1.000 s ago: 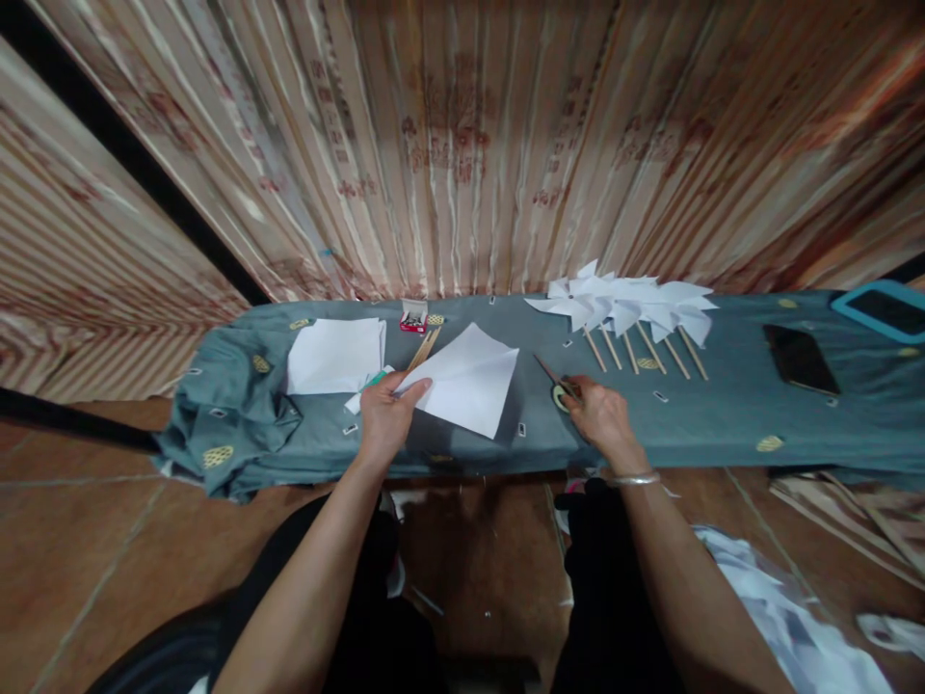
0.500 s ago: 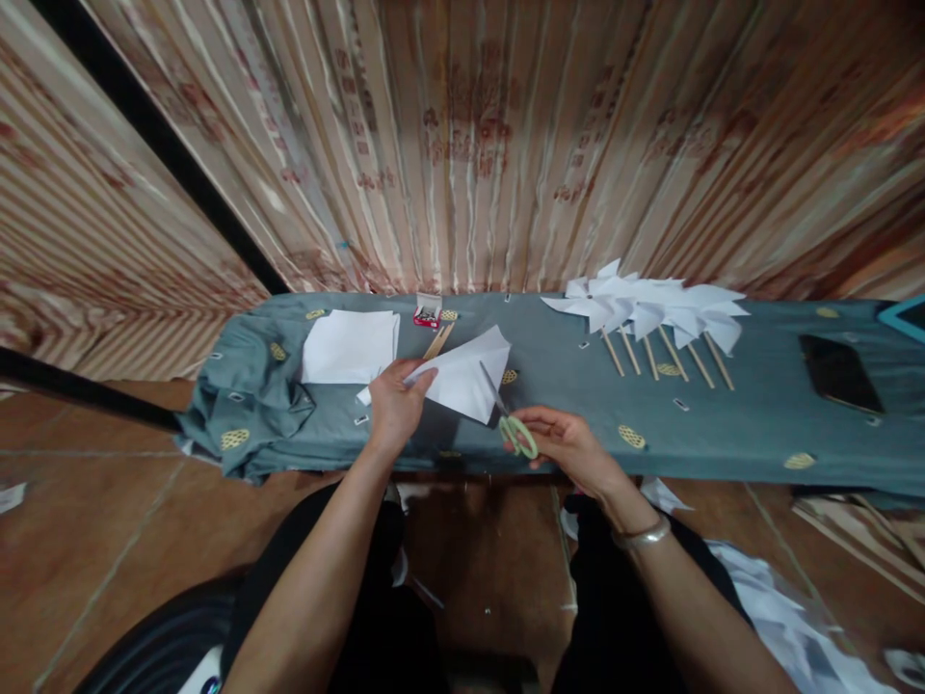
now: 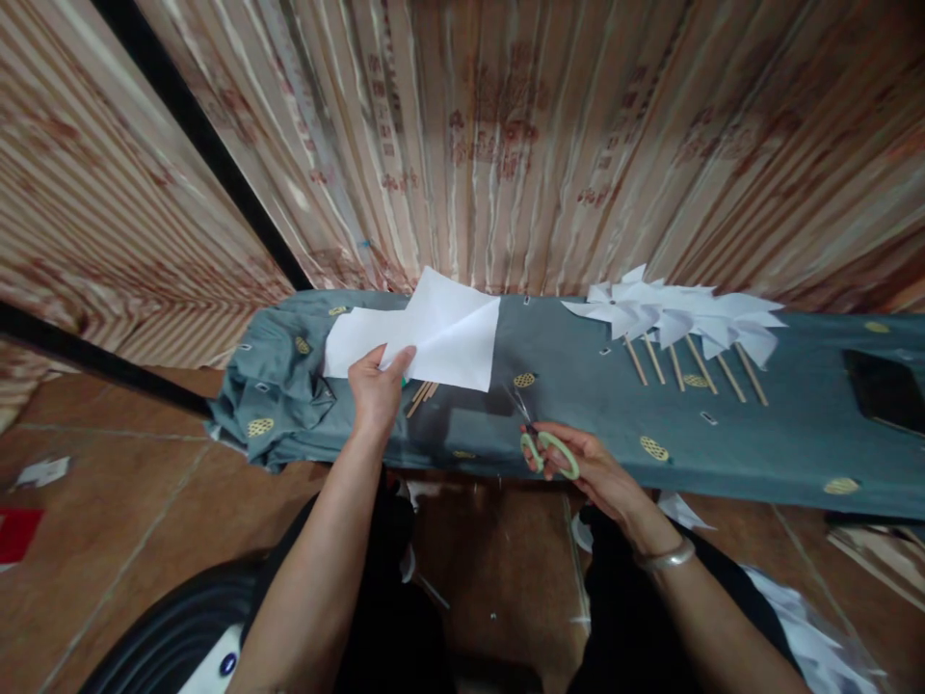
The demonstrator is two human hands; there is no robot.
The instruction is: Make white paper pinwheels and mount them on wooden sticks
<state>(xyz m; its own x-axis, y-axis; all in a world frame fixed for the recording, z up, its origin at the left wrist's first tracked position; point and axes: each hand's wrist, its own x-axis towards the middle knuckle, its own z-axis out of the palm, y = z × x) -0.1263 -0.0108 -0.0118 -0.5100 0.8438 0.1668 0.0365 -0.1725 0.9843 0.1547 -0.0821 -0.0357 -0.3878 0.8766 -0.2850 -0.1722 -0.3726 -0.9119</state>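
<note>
My left hand (image 3: 377, 390) pinches a white sheet of paper (image 3: 459, 333) at its lower left edge, thumb on top. A crease runs across the sheet, which is held up over the bench and overlaps a stack of white paper (image 3: 357, 342) behind it. My right hand (image 3: 589, 467) has its fingers in the light green handles of a pair of scissors (image 3: 530, 430). The blades are slightly apart, point up and left, and are clear of the sheet. Several wooden sticks (image 3: 421, 397) lie partly hidden under the held sheet, near my left hand.
Several white paper pinwheels (image 3: 675, 313) on wooden sticks lie in a row on the cloth-covered bench (image 3: 462, 429). A dark phone (image 3: 885, 390) lies at the right. More folded white paper (image 3: 809, 636) is on the floor. A patterned curtain (image 3: 491, 145) hangs behind the bench.
The sheet has been lifted, turned and opened flatter, and it now hides the small red box. The scissors have come away from the paper, down and right. The view has shifted left.
</note>
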